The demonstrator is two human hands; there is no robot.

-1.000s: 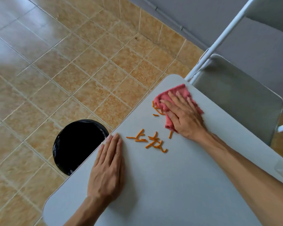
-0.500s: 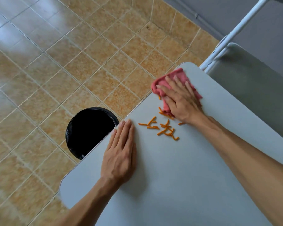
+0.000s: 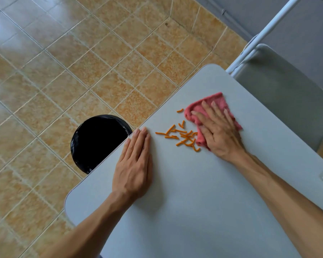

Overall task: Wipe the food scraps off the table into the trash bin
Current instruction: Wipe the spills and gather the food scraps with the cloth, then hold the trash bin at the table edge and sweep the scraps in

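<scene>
Tiles (image 3: 63, 71) are filling the ground to the left, and the grey table (image 3: 194, 202) is taking up the lower right of the view. A grey chair (image 3: 280, 101) is standing just beyond the table's far corner.

The black-lined trash bin (image 3: 99, 140) is standing on the floor against the table's left edge, with its rim partly tucked under that edge. It appears to be set there so that anything pushed over the edge drops straight in.

The left hand (image 3: 133, 164) is lying flat on the table with its fingers straight and held together, gripping nothing. Its fingertips are reaching the left edge right above the bin. It is probably acting as a fence, so that the scraps do not spread toward the near side as they travel.

The right hand (image 3: 218, 133) is pressing down, palm flat and fingers spread, on a pink cloth (image 3: 214, 101) toward the far corner. It is holding the cloth by pressure, not pinching it.

The cloth is sitting on the side of the scraps away from the bin, which suits a sweep toward the left edge. The orange scraps (image 3: 183, 136) are lying in a loose cluster between the two hands, some touching the cloth's edge. One stray piece (image 3: 180, 110) is lying apart, nearer the far corner, and may need its own pass.
</scene>
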